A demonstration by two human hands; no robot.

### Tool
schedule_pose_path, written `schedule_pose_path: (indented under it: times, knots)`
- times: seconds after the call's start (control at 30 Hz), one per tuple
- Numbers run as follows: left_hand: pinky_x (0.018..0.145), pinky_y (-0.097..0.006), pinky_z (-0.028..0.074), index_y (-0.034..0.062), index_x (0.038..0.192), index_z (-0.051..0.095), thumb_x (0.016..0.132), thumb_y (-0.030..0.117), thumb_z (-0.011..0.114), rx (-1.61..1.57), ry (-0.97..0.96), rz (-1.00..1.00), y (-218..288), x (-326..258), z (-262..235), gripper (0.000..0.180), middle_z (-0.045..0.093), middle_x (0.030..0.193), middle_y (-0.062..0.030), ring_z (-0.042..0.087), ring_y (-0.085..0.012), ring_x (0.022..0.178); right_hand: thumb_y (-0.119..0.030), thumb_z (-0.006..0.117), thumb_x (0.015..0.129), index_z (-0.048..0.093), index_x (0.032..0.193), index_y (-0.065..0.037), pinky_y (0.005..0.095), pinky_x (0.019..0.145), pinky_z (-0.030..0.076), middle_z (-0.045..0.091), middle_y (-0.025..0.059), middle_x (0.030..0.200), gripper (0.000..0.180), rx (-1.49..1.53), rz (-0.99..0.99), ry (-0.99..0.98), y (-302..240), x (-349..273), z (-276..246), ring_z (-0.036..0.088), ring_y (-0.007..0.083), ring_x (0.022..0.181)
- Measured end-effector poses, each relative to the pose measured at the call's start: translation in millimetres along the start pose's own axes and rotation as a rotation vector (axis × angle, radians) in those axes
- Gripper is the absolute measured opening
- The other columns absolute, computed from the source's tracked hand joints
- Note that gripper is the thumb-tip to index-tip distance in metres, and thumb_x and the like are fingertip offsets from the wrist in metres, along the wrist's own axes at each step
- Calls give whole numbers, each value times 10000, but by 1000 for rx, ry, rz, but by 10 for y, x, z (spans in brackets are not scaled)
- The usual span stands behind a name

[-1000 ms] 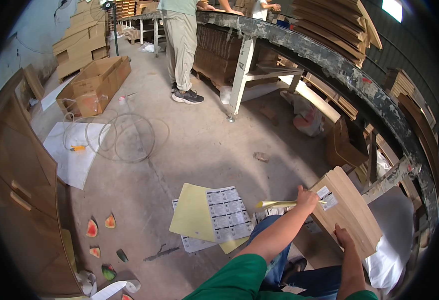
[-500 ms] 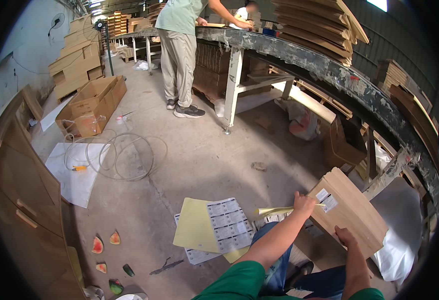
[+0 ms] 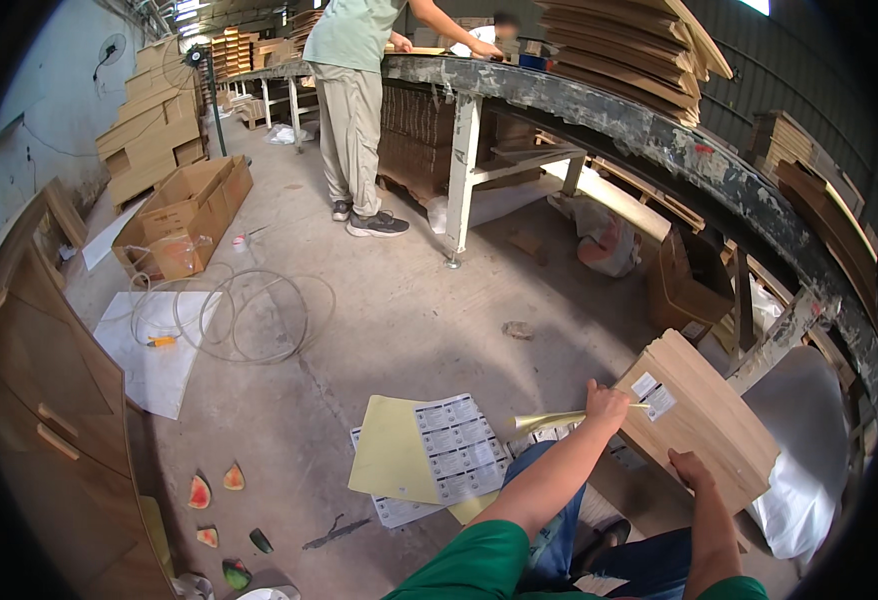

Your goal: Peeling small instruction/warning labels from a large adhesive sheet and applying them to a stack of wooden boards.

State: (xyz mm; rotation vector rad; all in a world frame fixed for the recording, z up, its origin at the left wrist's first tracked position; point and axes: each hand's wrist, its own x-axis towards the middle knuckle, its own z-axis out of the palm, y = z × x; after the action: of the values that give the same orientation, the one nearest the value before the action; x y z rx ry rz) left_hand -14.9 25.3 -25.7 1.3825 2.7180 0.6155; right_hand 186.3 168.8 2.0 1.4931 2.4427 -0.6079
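Observation:
A wood-grain board [image 3: 704,415] lies tilted in front of me at the lower right, with small white printed labels [image 3: 655,396] near its left end. My left hand [image 3: 609,405] is closed on a curled yellow label sheet [image 3: 549,419], which passes through the fist and shows a thin edge over the board. At the board's near edge, my right hand [image 3: 694,470] is closed, its fingers curled around that edge and partly hidden. More printed label sheets [image 3: 459,450] with yellow backing [image 3: 387,450] lie on the floor to the left of my knee.
A long worn workbench [image 3: 599,98] runs across the back and right, bearing stacked boards [image 3: 614,50]; a person [image 3: 354,110] stands at it. Coiled hose [image 3: 249,315], watermelon pieces [image 3: 200,492], a carton [image 3: 184,215] and a wooden cabinet panel [image 3: 54,410] are on the left.
Both hands keep their hold on the sheet and the board, almost unmoved. The view has shifted very slightly, and the standing person's arm at the bench has moved a little.

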Motion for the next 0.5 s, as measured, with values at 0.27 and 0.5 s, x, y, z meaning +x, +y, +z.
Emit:
schedule_pose_path:
  times: [0.27, 0.5]
  knots:
    - [925, -458, 312, 151, 837, 695, 823, 127, 508, -3, 6, 0, 24, -14, -38, 189, 685, 871, -57, 618, -223, 905, -455, 495, 839, 634, 880, 85, 418, 716, 471, 642, 248, 858, 559, 29, 15, -18, 51, 66, 8, 635, 320, 767]
    - [929, -458, 314, 143, 860, 695, 830, 117, 499, -7, -3, 0, 35, -37, -91, 200, 685, 877, -74, 620, -231, 911, -454, 504, 839, 634, 906, 81, 415, 733, 474, 645, 248, 872, 555, 55, -12, 11, 94, 86, 44, 634, 324, 800]
